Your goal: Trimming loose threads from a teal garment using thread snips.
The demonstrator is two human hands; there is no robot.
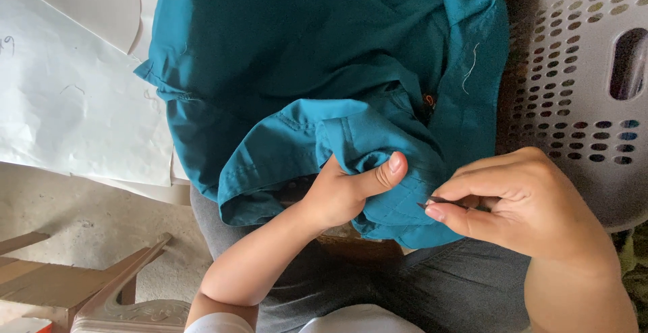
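I see a big teal cloth [304,56] filling the top middle of the frame, and it hangs down onto my lap in the middle. Behind it, on the right side, stands a grey plastic basket [580,70] full of little holes. White paper sheets [67,97] lie flat in the upper left. A bit of a plastic chair [128,299] shows in the lower left corner. My left hand [344,191] is closed around a bunched fold of the cloth, with my thumb pressed flat on top. My right hand [520,201] is at the lower right, fingers pinched tight on a thin dark tool [435,204]. Its tip touches the cloth just beside my left thumb.
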